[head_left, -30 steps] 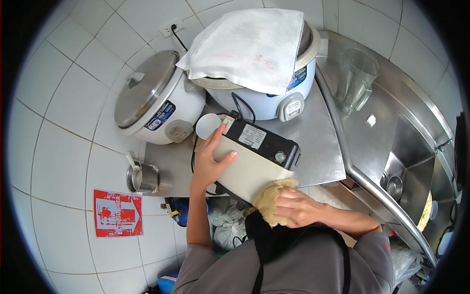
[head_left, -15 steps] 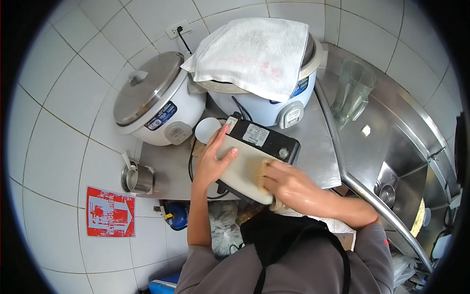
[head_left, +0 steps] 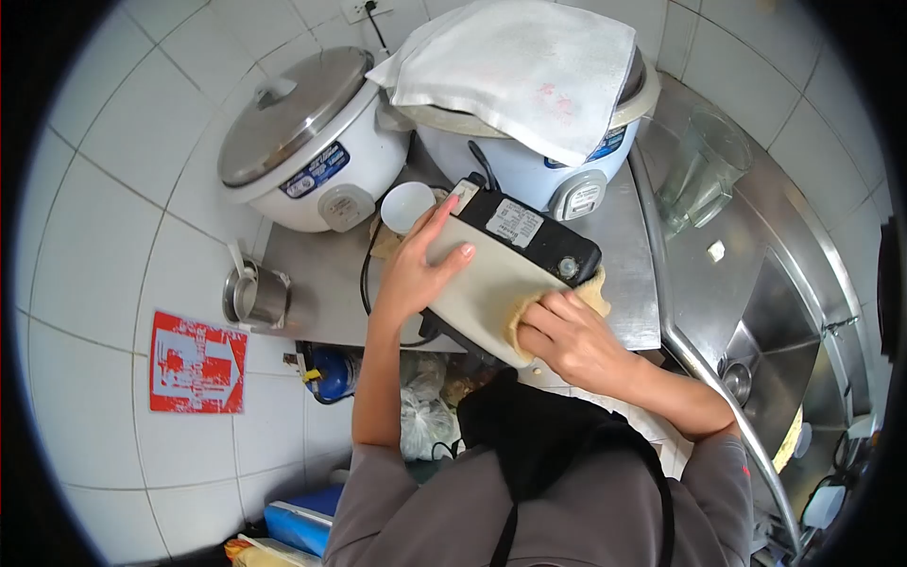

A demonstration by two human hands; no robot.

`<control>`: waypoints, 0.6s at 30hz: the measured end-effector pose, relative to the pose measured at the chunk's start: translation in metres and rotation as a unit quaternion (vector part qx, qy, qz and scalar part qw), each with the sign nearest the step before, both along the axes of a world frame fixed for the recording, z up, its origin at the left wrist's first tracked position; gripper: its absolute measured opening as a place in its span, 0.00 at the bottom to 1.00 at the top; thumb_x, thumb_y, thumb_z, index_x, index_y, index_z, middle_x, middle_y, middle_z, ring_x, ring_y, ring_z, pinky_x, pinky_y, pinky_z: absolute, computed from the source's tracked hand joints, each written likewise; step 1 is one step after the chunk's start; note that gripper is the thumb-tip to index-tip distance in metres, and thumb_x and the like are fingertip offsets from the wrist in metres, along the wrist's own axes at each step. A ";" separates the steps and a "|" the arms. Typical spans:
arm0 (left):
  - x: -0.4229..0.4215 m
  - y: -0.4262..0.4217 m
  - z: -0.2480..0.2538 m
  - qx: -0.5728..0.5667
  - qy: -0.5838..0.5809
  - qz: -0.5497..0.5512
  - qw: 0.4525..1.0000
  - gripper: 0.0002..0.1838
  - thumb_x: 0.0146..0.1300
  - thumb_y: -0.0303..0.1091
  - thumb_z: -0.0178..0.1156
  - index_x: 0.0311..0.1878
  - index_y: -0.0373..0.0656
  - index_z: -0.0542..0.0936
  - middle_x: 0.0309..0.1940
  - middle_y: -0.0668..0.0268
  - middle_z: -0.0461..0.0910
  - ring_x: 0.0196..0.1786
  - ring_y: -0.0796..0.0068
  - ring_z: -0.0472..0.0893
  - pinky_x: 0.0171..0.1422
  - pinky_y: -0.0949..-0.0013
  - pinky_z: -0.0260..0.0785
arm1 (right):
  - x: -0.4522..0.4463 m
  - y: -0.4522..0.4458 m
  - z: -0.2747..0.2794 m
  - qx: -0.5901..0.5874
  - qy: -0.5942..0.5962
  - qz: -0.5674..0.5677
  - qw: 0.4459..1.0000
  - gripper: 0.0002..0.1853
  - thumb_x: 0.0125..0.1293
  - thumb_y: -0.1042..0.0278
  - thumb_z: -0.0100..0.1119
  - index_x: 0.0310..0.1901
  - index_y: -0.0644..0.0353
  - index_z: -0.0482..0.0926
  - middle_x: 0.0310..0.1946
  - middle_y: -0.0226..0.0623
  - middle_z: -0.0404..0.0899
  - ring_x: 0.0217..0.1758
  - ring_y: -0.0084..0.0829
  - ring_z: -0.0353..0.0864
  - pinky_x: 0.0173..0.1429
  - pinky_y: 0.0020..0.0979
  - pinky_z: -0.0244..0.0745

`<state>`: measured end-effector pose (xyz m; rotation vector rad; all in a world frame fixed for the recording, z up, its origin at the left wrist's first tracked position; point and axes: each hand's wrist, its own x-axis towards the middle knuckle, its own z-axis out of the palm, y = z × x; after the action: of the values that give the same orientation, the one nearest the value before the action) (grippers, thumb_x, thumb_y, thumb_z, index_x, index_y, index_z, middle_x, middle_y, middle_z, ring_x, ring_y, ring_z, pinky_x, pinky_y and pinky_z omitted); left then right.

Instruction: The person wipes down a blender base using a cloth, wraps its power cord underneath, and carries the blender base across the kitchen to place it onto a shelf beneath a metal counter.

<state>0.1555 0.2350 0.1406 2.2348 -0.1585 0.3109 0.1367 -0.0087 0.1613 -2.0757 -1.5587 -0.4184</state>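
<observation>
A blender base (head_left: 491,283) with cream side panels and a black, labelled face lies tilted at the counter's front edge. My left hand (head_left: 420,269) rests on its upper left end, thumb and fingers spread over the cream panel. Bunched in my right hand (head_left: 567,340) is a yellowish cloth (head_left: 593,293), pressed against the lower right end of the cream panel. My right fingers are curled round the cloth. A small white bowl (head_left: 408,207) stands just beyond my left hand, with a black cord beside it.
Two large rice cookers stand behind, one with a steel lid (head_left: 298,118), the other under a white towel (head_left: 520,71). A metal cup (head_left: 260,295) is at the left of the steel counter (head_left: 321,317). Rightward are a rail, a clear blender jug (head_left: 704,170) and a sink (head_left: 770,326).
My right hand has moved the cloth over the cream panel, leftward and then back to its right end. My left hand stays on the base. The whole view has shifted slightly.
</observation>
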 end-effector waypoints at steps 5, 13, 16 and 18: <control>0.000 0.002 -0.009 0.034 0.011 0.032 0.999 0.35 0.54 0.56 0.59 0.66 0.64 0.64 0.65 0.53 0.62 0.68 0.56 0.62 0.67 0.62 0.56 | 0.000 -0.029 -0.015 0.036 -0.001 -0.049 0.998 0.09 0.42 0.75 0.56 0.30 0.66 0.75 0.32 0.39 0.69 0.37 0.37 0.70 0.42 0.32 0.68; 0.001 -0.001 -0.006 0.027 0.015 0.037 0.999 0.35 0.54 0.57 0.59 0.66 0.63 0.64 0.66 0.54 0.61 0.67 0.57 0.62 0.67 0.62 0.57 | -0.010 -0.020 -0.020 0.046 0.036 -0.112 0.992 0.14 0.37 0.80 0.58 0.32 0.67 0.75 0.36 0.46 0.72 0.41 0.42 0.72 0.45 0.38 0.72; 0.005 0.000 -0.008 0.033 0.014 0.036 0.999 0.35 0.54 0.58 0.58 0.66 0.63 0.64 0.66 0.56 0.62 0.67 0.57 0.63 0.66 0.61 0.58 | -0.011 -0.024 -0.021 0.051 0.007 -0.057 0.997 0.13 0.36 0.81 0.58 0.30 0.67 0.74 0.36 0.46 0.71 0.40 0.43 0.72 0.44 0.38 0.71; 0.006 0.002 -0.006 0.034 0.012 0.033 0.999 0.35 0.54 0.58 0.58 0.66 0.62 0.65 0.66 0.57 0.62 0.66 0.57 0.64 0.66 0.61 0.58 | -0.002 -0.029 -0.012 0.036 0.019 -0.097 0.994 0.11 0.36 0.81 0.58 0.28 0.67 0.74 0.35 0.45 0.71 0.38 0.42 0.72 0.42 0.37 0.71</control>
<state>0.1616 0.2370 0.1348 2.3139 -0.0839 0.3188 0.1346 -0.0375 0.1491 -2.1733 -1.3051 -0.4941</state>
